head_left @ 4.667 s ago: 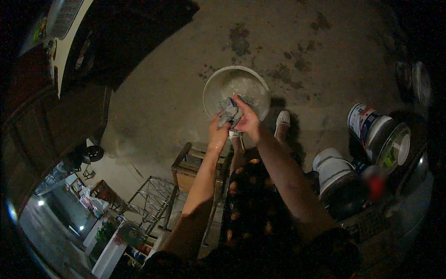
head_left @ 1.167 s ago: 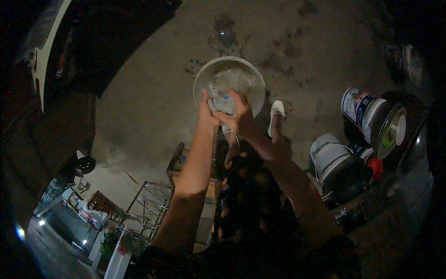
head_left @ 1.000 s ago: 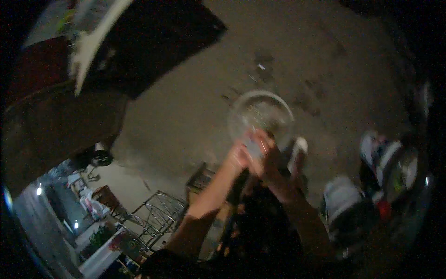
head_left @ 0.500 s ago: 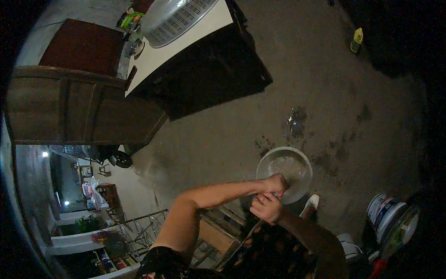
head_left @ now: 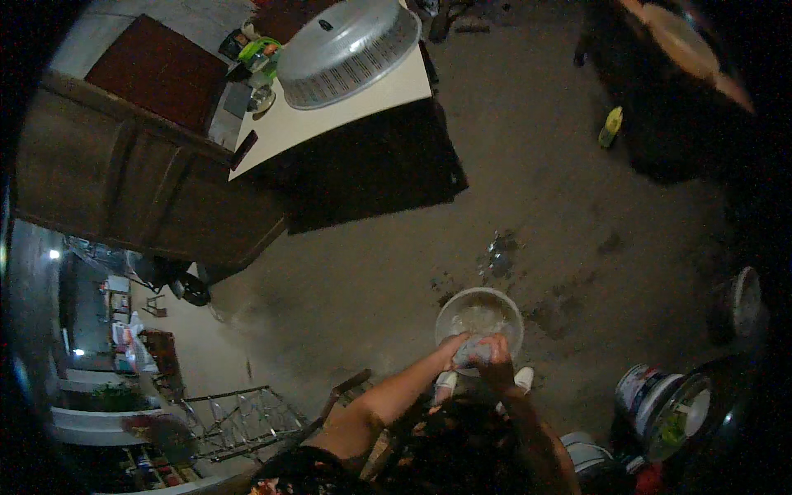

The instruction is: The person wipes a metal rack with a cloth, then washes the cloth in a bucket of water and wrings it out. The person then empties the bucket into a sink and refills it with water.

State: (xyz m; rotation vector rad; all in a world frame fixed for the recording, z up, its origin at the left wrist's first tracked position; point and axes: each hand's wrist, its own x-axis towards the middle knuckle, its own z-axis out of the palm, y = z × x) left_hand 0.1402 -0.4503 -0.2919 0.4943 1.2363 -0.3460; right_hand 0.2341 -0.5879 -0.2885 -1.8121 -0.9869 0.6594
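Observation:
A pale grey bunched cloth (head_left: pixel 473 353) is held between my two hands over the near side of a round, translucent basin (head_left: pixel 518 318) on the floor. My left hand (head_left: pixel 451 350) grips its left side, and my right hand (head_left: pixel 497 351) closes round its right side. The cloth hides part of my fingers. A little shallow water seems to lie in the basin. My feet in white shoes (head_left: pixel 524 379) stand close to its near rim.
A wet patch (head_left: pixel 500 252) marks the floor beyond the basin. A yellow bottle (head_left: pixel 610 128) stands far right; buckets (head_left: pixel 639 392) are near right. A cream-topped table (head_left: pixel 363 111) at the far left bears a large metal cover (head_left: pixel 351 58). A metal rack (head_left: pixel 239 421) stands near left.
My hands were pressed together, one fist against the other, over the basin; now they are apart side by side with the cloth showing between them. The view has shifted and taken in more surroundings.

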